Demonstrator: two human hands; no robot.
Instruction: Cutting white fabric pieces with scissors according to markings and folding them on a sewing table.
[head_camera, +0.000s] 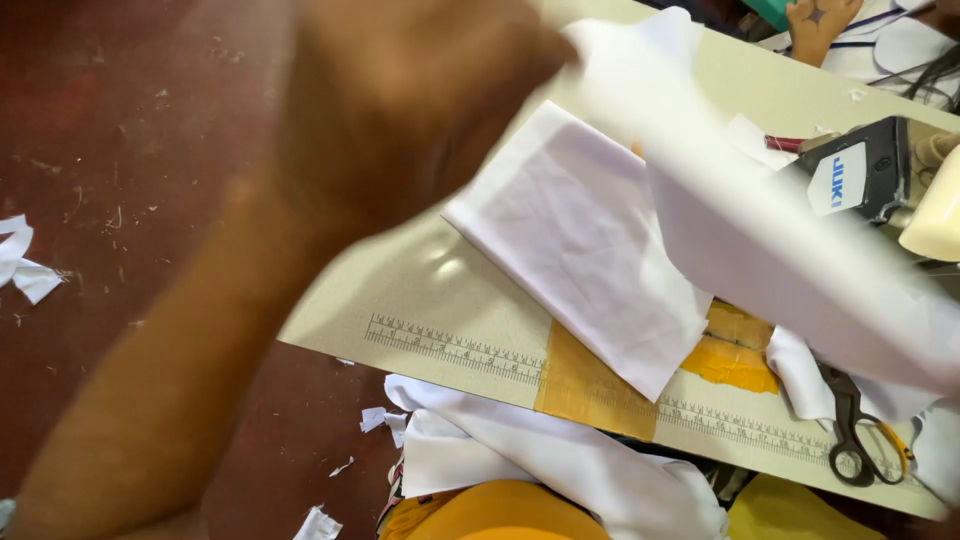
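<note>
A long white cloth strip (760, 230) is held aloft over the beige worktable (440, 290) by the blurred left hand (400, 110) — apparently pinched shut on its end — while the folded white fabric stack (590, 250) lies unsewn.

Folded cotton fabric piece (585, 250): white, plain
Laminate tabletop (450, 290): pale beige, printed black ruler scale
Tape patches (590, 385): tan and yellow
Steel scissors (860, 430): dark blades, yellow-lined handles
Concrete floor (130, 150): dark red, white scraps
</note>
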